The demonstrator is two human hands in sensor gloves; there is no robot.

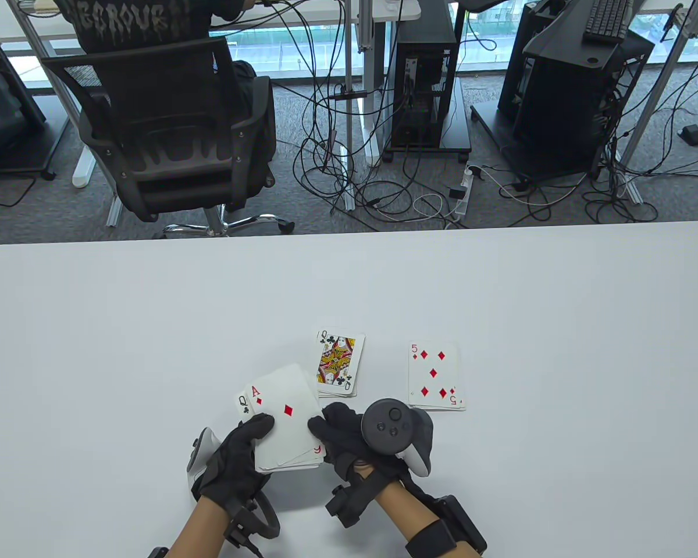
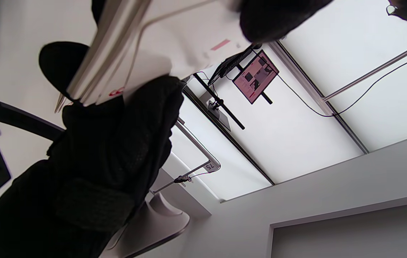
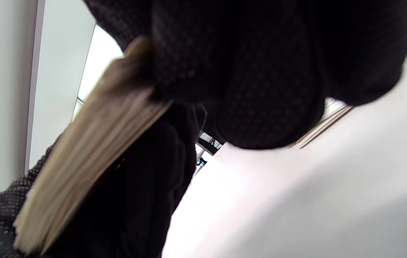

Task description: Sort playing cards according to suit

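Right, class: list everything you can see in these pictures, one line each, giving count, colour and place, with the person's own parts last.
Table: one, white, fills the lower half of the table view.
Queen of clubs pile: one, face up, table centre.
Five of diamonds pile: one, face up, right of the queen pile.
Held deck: one, ace of diamonds on top, another queen of clubs poking out on its left.
Office chair: one, black, beyond the table, someone seated.
Computer towers: two, black, on the floor at the back.
Left hand: black glove, grips the deck.
Right hand: black glove, touches the deck's right edge.
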